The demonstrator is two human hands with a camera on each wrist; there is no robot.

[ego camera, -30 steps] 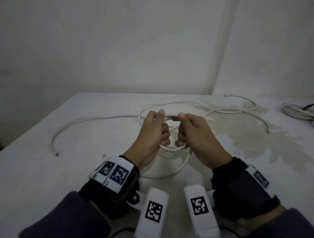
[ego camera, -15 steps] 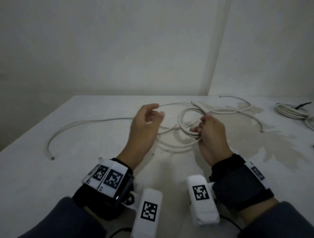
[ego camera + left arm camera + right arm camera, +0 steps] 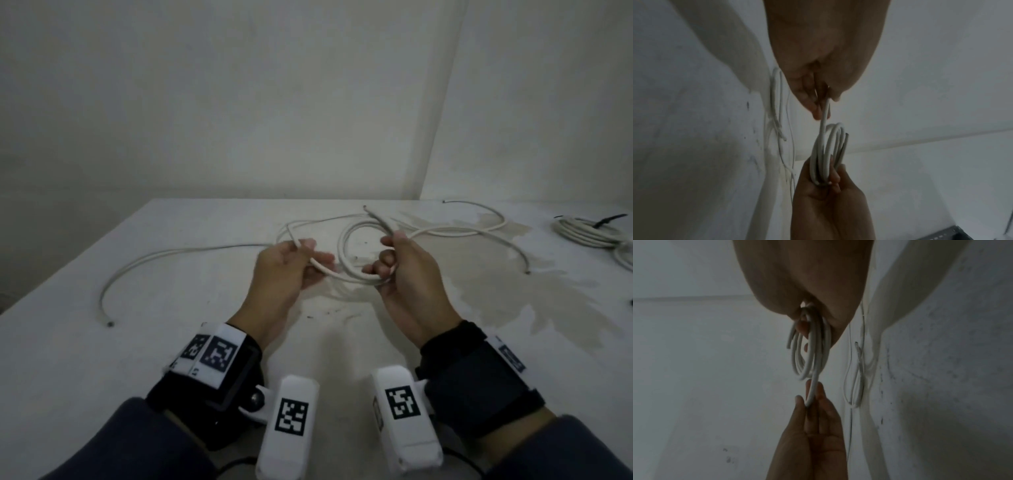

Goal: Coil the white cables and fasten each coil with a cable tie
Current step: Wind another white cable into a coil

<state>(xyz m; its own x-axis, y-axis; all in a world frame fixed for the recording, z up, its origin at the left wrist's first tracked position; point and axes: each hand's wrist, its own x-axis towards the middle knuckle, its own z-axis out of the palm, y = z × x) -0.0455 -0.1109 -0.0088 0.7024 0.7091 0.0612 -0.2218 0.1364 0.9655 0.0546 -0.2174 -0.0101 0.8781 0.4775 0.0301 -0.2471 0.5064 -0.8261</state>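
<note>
My right hand (image 3: 385,255) grips a small coil of white cable (image 3: 346,250) just above the table, several loops gathered in its curled fingers (image 3: 833,177). One short cut end (image 3: 376,219) sticks up behind the coil. My left hand (image 3: 317,251) pinches the loose strand (image 3: 824,116) between thumb and fingers, a little left of the coil (image 3: 809,350). From there the rest of this cable (image 3: 191,251) trails left over the table to its end (image 3: 109,323). No loose cable tie shows in any view.
A second white cable (image 3: 479,229) lies loose on the stained white table (image 3: 102,377) behind my right hand. A bundled coil (image 3: 582,234) with a black tie (image 3: 609,219) sits at the far right. Walls close the back and right sides.
My left hand let go of the coil, opened and drew left, and now pinches the trailing strand. My right hand kept the coil and shifted right.
</note>
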